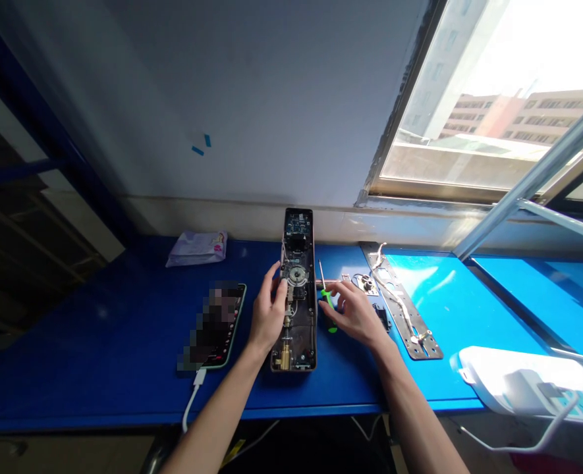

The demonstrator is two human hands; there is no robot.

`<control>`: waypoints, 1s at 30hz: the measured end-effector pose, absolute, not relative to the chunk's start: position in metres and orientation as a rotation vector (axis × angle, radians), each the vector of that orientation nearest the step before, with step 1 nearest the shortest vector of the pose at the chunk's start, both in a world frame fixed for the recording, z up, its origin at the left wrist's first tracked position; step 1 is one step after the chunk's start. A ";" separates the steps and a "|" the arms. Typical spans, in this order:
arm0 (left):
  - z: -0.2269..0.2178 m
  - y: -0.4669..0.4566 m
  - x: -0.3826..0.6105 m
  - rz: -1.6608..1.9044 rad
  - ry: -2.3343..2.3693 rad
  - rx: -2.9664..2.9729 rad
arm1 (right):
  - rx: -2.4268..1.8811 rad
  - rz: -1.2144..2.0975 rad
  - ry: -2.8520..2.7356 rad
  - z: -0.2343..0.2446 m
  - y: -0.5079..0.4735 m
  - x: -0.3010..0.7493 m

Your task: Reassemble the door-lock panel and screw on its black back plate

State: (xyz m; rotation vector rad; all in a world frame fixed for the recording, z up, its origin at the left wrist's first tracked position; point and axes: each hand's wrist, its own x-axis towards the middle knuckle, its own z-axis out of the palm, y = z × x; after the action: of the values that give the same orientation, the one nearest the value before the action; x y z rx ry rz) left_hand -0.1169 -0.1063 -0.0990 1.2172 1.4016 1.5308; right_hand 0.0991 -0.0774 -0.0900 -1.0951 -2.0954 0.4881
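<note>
A long black door-lock body (298,289) lies opened on the blue table (123,368), its circuit board and brass parts showing. My left hand (267,315) rests against the lock's left edge, fingers curled on it beside the round metal part. My right hand (353,311) lies just right of the lock, fingers stretched toward its edge, over a green-handled screwdriver (327,297) that lies on the table beneath it.
A phone (215,324) on a white cable lies to the left, a soft packet (198,248) behind it. A long metal plate (402,303) with small parts sits to the right. A white power strip (528,382) is at the right front. A wall and window stand behind.
</note>
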 end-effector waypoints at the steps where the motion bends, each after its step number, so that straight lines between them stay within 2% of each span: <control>1: -0.100 -0.105 -0.118 1.536 1.409 1.228 | -1.097 0.504 -2.087 -0.091 -0.077 0.099; 30: -0.096 -0.121 -0.116 1.519 1.583 1.363 | -1.253 0.466 -2.079 -0.088 -0.082 0.097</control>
State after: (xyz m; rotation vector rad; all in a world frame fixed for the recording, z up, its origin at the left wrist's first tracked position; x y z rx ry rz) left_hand -0.1155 -0.1211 -0.0963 1.3635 1.5833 1.5185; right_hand 0.0973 -0.0820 -0.0878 -1.2527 -2.0790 0.4659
